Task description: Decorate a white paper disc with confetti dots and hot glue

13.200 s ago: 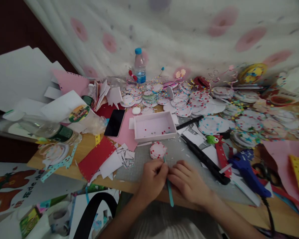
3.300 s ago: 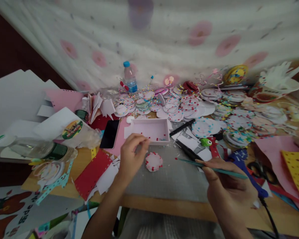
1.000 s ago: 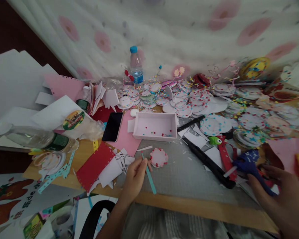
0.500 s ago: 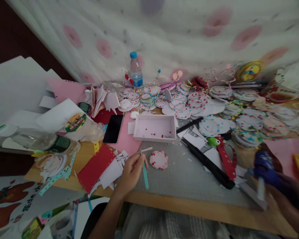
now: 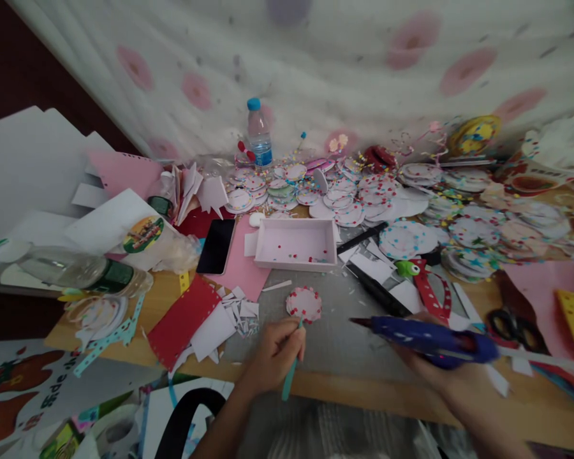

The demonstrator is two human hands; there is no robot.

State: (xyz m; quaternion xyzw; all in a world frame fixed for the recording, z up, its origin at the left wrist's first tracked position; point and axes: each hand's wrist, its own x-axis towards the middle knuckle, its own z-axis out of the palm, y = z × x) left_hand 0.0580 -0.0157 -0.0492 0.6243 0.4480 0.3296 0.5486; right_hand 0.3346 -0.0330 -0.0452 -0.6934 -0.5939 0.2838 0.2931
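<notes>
My left hand [image 5: 280, 354] pinches a narrow teal strip [image 5: 289, 381], its upper tip close to a small round pink-white paper disc [image 5: 304, 303] edged with red dots. Whether the strip touches the disc I cannot tell. In my right hand [image 5: 430, 370] is a blue hot glue gun [image 5: 428, 338], its dark nozzle pointing left toward the disc and a pale glue stick [image 5: 550, 358] jutting from its rear. Behind the disc sits a shallow white box [image 5: 296, 262] with a few red dots inside.
Many decorated paper discs [image 5: 339, 194] crowd the back. A water bottle [image 5: 259, 137] stands by the curtain. At left lie a phone [image 5: 216, 245], red card [image 5: 184, 324] and paper scraps [image 5: 242, 311]. A black-handled knife [image 5: 375, 290] and scissors [image 5: 514, 328] lie at right.
My left hand has moved right and nearer with the teal strip. My right hand has swung the glue gun leftward from the right edge, bringing its nozzle round toward the disc.
</notes>
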